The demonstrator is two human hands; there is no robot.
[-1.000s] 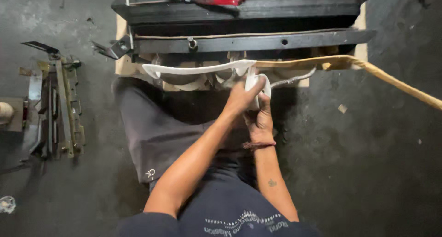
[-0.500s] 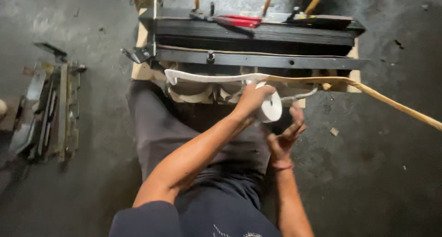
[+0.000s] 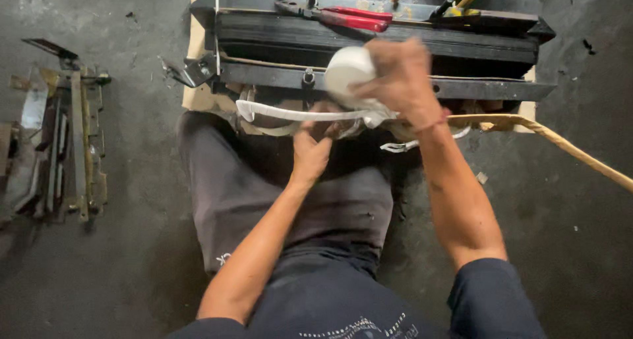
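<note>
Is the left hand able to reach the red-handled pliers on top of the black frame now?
Probably yes, with a stretch. The left hand is low at the white strip; the red-handled pliers lie uncovered above, though the right hand with its white roll partly crosses the way.

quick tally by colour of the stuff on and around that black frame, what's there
white: 2, the tape roll in the right hand and the white-wrapped curved strip by the left hand
red: 1, red-handled pliers
black: 1, the metal frame
tan: 1, bare cane strip
rusty grey: 1, metal part on the floor
total: 6
</note>
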